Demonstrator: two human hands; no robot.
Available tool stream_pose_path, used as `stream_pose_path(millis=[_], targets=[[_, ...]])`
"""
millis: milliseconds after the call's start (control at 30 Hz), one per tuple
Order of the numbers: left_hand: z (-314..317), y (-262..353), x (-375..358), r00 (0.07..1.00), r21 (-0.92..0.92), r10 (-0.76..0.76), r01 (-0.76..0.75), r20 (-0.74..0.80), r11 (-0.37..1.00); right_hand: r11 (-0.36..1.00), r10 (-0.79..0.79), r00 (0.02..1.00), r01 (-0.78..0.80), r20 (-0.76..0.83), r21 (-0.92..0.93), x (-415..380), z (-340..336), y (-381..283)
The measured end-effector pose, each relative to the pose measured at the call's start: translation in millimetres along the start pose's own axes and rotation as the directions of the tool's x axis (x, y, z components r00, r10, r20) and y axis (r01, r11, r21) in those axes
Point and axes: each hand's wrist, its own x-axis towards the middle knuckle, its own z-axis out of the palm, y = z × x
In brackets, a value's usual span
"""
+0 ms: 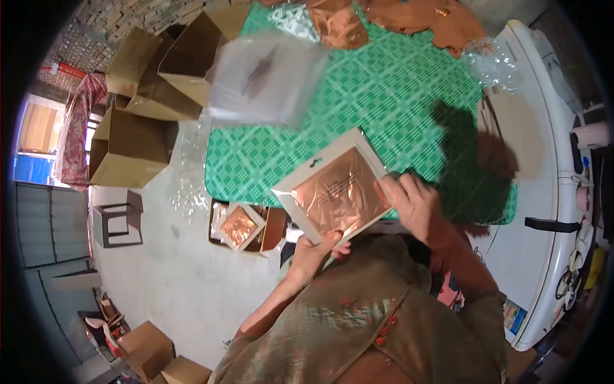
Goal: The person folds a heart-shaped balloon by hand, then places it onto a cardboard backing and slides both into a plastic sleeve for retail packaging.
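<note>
A flat white window package with a hang hole shows copper-brown folded material behind clear, shiny film. It is tilted in front of my body, over the near edge of the table. My left hand grips its lower corner, thumb on the front face. At its right edge, the fingers of my right hand are closed on the border. Below the table's edge on the left, a carton holds a similar package. A stack of clear plastic sleeves lies on the table's far left corner.
A green checked cloth covers the table. Brown fabric pieces and crumpled clear plastic lie at its far side. Flat card pieces are on the right. Open cardboard boxes stand at left; a small stool frame is on the floor.
</note>
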Motion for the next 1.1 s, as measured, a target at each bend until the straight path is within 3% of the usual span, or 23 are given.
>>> stream_pose_path(millis=[33,100,233,367,400,500,600,667,733,767,867,967,1033,1100], targets=[[-1.3,2.8,0.7,1.0,0.022,0.014,-0.014,-0.002,1.0,0.998,0.045,0.999,-0.044,-0.021,0.041,2.0,-2.2,-7.6],[-4.5,6.0,0.8,0.999,0.062,0.036,-0.035,-0.011,0.997,0.998,-0.024,0.994,0.03,-0.108,0.049,3.2,1.5,-16.3],[-11.5,8.4,-4.4,0.991,0.197,0.131,-0.127,-0.01,0.972,1.0,0.01,1.0,-0.011,-0.028,-0.026,9.5,10.6,-17.5],[-37.0,-8.7,-9.6,0.983,0.029,0.182,-0.182,-0.02,0.983,0.998,0.052,0.999,-0.052,-0.017,-0.034,12.5,12.6,-7.3],[-39.1,0.3,-16.7,0.986,0.084,0.133,-0.125,-0.098,0.989,0.997,0.074,0.997,-0.074,-0.017,-0.022,13.2,17.1,-2.6],[-96.1,-36.3,-14.6,0.95,0.063,0.27,-0.263,-0.157,0.963,0.996,0.09,0.994,-0.09,-0.055,0.007,27.5,24.3,30.4],[-154.2,-69.7,-18.1,0.869,-0.004,0.289,-0.317,-0.401,0.948,0.995,0.102,0.976,-0.099,-0.192,0.023,61.7,44.1,98.6],[-191.6,-95.4,-20.8,0.814,-0.045,0.256,-0.326,-0.521,0.944,0.963,0.256,0.948,-0.232,-0.191,0.138,98.5,58.4,151.8],[-227.7,-119.1,-18.7,0.766,-0.065,0.224,-0.326,-0.603,0.943,0.957,0.291,0.943,-0.288,-0.159,0.045,139.2,58.7,186.3],[-244.4,-130.9,-16.1,0.749,-0.065,0.208,-0.318,-0.629,0.946,0.951,0.256,0.952,-0.278,-0.166,-0.132,164.7,41.5,183.0],[-277.1,-142.3,-5.0,0.727,-0.058,0.176,-0.285,-0.664,0.957,0.929,0.325,0.932,-0.346,-0.158,-0.129,223.9,41.0,208.6],[-297.6,-136.2,9.0,0.722,-0.054,0.197,-0.309,-0.663,0.95,0.897,0.051,0.928,-0.205,-0.369,-0.391,260.5,58.8,243.7],[-314.3,-132.2,21.1,0.724,-0.059,0.228,-0.348,-0.651,0.936,0.887,0.219,0.969,-0.246,-0.112,-0.391,274.1,66.4,260.1],[-333.8,-130.4,34.5,0.708,-0.1,0.177,-0.331,-0.684,0.938,0.864,0.351,0.93,-0.277,0.108,-0.421,286.9,76.9,277.3]])
